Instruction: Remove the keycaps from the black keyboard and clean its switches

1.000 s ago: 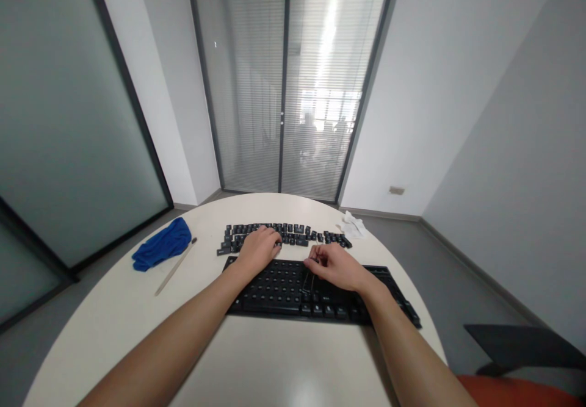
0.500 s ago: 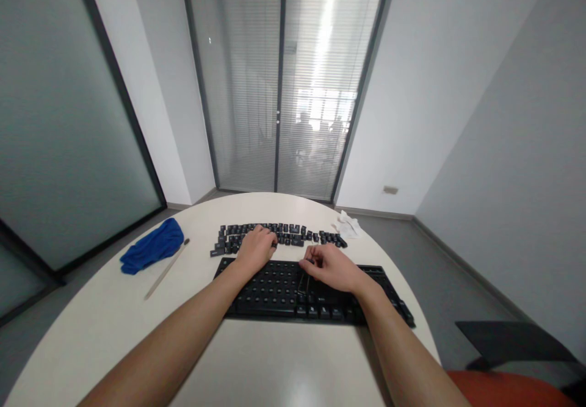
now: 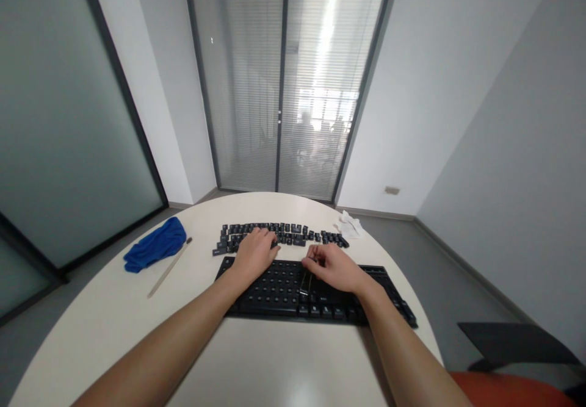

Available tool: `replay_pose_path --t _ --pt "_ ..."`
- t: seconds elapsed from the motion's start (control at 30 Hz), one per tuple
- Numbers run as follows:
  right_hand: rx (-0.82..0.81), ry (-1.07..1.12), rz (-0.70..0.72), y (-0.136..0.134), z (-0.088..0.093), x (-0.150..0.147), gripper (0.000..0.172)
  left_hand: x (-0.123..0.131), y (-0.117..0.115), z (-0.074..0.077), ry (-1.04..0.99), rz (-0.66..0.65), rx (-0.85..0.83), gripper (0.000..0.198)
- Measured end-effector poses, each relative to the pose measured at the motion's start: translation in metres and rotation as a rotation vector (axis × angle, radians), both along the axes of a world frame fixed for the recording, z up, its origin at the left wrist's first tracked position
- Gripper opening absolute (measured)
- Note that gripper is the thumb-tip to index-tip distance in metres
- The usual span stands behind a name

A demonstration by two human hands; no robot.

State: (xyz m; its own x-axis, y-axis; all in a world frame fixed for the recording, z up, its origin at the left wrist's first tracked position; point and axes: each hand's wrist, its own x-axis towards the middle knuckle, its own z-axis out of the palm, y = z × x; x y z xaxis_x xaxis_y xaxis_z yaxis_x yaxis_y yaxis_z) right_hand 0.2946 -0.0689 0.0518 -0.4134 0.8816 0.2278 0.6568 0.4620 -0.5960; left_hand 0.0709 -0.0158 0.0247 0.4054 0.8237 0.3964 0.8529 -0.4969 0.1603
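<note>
My left hand (image 3: 256, 249) rests over the rows of loose black keycaps (image 3: 240, 229), its thumb and fingers closed about a dark keycap at their tips, partly hidden. Below it lies a black keyboard (image 3: 270, 294) with many bare key posts, while keys remain along its near right edge. Over the middle of this keyboard, my right hand (image 3: 332, 265) is closed in a pinch on what looks like a wire keycap puller (image 3: 306, 283). Its thin wire loops point down at the keys; the top is hidden by my fingers.
On the left of the round white table (image 3: 110, 327) lie a blue cloth (image 3: 155, 246) and a thin brush (image 3: 169, 268). A crumpled white tissue (image 3: 350, 225) sits near the far right edge. An orange and black chair (image 3: 508, 388) stands at the lower right.
The left thumb has spread slightly from the fingers among the keycaps. My right hand stays at nearly the same place over the keyboard. The whole view has shifted a little.
</note>
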Motion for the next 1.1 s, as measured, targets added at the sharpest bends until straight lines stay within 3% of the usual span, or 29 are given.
replay_pose_path --t 0.07,0.2,0.33,0.63,0.77,1.1 --pt "0.016 0.008 -0.006 -0.001 0.001 0.0 0.024 0.001 -0.015 0.002 -0.08 -0.053 -0.023 0.013" --pt "0.006 0.01 0.016 -0.003 0.004 -0.002 0.027 0.0 -0.046 0.0 -0.237 -0.33 -0.151 0.028" --pt "-0.051 0.005 0.053 -0.003 0.004 -0.005 0.027 -0.006 -0.057 -0.007 -0.243 -0.53 -0.256 0.045" --pt "-0.155 0.052 0.209 -0.008 0.006 -0.014 0.026 -0.006 -0.051 -0.006 -0.144 -0.498 -0.247 0.042" --pt "-0.098 0.039 0.185 -0.008 0.003 -0.015 0.024 -0.007 -0.05 -0.006 -0.127 -0.486 -0.216 0.045" --pt "-0.263 0.172 0.117 0.002 -0.009 -0.005 0.036 -0.013 -0.049 -0.005 -0.201 -0.584 -0.187 0.04"
